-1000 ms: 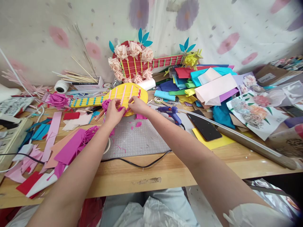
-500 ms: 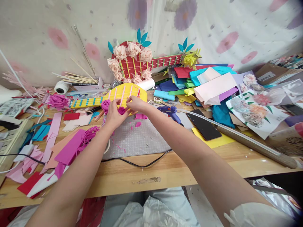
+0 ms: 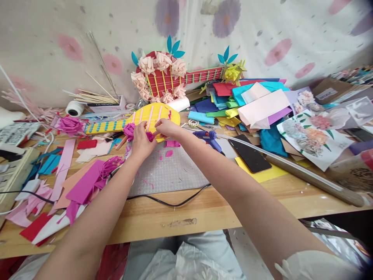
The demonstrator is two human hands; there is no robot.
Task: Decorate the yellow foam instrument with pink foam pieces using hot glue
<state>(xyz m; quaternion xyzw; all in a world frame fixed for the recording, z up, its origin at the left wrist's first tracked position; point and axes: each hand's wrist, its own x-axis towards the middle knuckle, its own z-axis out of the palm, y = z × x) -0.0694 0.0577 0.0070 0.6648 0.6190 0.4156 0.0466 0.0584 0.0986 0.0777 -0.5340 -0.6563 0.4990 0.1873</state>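
Guitar (image 3: pixel 155 109), flat, yellow, round-bodied; left hand (image 3: pixel 142 143), half-curled, holds a crinkled magenta rose (image 3: pixel 149 136); right hand (image 3: pixel 169 128), fingers bunched close by, grip unclear from here.

One head-worn camera looks forward and down across the desk (image 3: pixel 204 214) from close by its near side, toward the far flower-patterned sheet (image 3: pixel 192 39).

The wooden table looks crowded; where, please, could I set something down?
Bare wooden table lies between the black cable and front edge; the gray cutting mat has room between that cable and the right forearm. The left is crowded with magenta paper, the back right with stacked colored paper.
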